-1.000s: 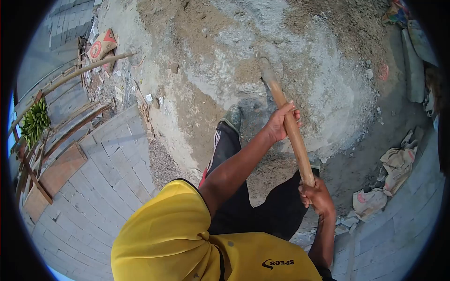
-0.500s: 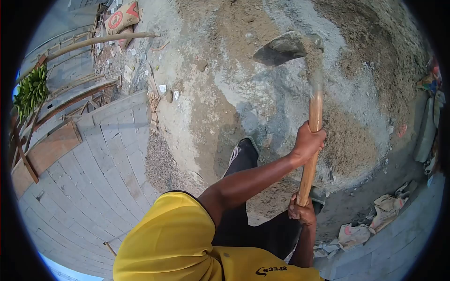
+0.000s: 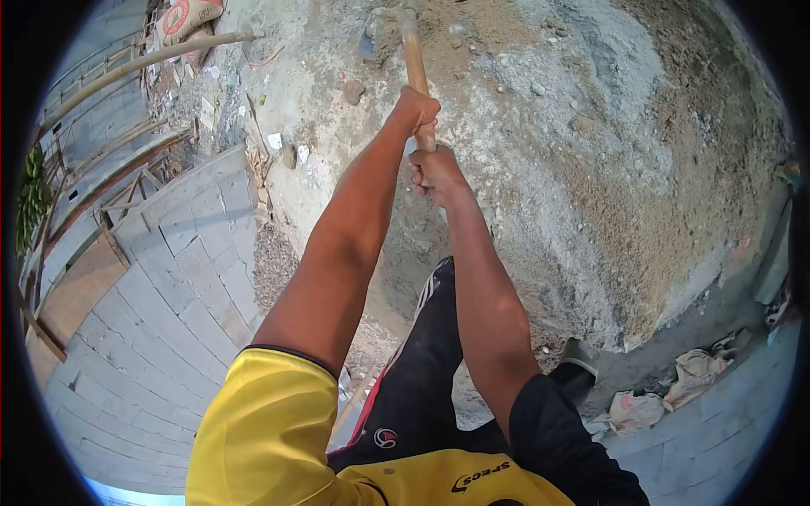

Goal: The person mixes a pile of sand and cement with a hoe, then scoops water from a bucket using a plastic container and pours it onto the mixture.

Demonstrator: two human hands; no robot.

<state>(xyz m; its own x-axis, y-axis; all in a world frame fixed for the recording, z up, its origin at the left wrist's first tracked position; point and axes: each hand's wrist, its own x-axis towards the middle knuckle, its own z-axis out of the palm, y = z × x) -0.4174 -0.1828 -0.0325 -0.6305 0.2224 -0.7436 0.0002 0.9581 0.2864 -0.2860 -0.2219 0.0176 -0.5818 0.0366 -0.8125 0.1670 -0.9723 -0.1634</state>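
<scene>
Both my hands grip the wooden handle of a hoe (image 3: 414,63), stretched out in front of me. My left hand (image 3: 417,110) is wrapped round it farther up. Close below, my right hand (image 3: 436,174) is closed round the handle's near end. The hoe's head lies at the top edge of the view, partly cut off, with a dark bit of blade (image 3: 367,45) showing against the ground. To the right spreads a low heap of brown sand (image 3: 624,228) streaked with grey powder (image 3: 620,80).
A grey block wall (image 3: 186,287) runs along the left, with a wooden pole (image 3: 152,61) and green bananas (image 3: 32,198) beyond. Printed sacks (image 3: 187,18) lie at upper left. Crumpled sacks (image 3: 637,411) lie at lower right, near my boot (image 3: 580,358).
The hoe has swung left and away from me, its head going from over the heap to the top edge. Both arms are now stretched forward, and my hands are closer together.
</scene>
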